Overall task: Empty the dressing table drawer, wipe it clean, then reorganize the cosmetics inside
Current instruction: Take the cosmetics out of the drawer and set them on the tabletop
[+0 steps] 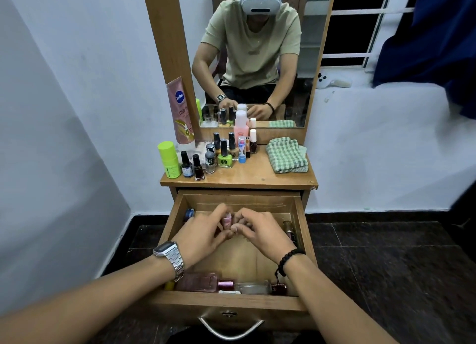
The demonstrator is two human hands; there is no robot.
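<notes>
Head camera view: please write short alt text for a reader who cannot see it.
Two hands, left and right, pinch a small pink bottle inside an open wooden drawer. Nail polish bottles and a folded green checked cloth sit on the tabletop above.

A home bedroom corner — mirrored dressing table [238, 180], nail polish bottles [223, 152], curtained window [360, 22].

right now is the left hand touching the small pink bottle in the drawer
Touching. The head view shows the left hand with its fingers closed around the pink bottle above the drawer floor; the right hand meets it too.
</notes>
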